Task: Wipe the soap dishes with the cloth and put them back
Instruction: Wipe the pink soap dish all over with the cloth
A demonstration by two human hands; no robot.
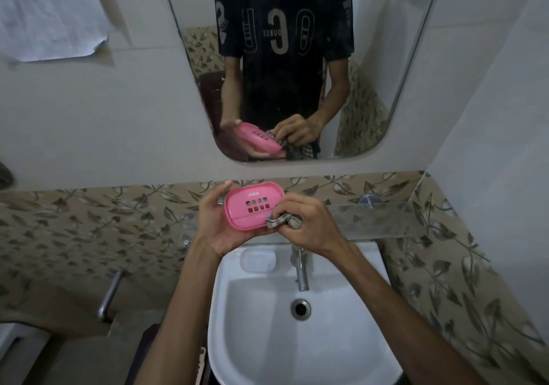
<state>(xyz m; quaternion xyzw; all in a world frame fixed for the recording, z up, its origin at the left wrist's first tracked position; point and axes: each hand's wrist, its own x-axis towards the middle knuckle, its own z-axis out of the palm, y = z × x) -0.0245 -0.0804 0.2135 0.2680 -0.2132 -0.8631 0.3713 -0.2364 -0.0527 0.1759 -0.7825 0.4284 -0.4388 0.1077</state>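
I see the soap dish held up above the sink, in front of the wall shelf; my left hand grips it from the left, my right hand at its right edge, pinching the cloth against the dish; tap sits at the sink's back rim, below the right hand; second soap dish rests on the rim left of the tap; drain in the basin, in front of the tap; mirror on the wall above the shelf; rail on the wall left of the sink; paper on the wall, upper left.
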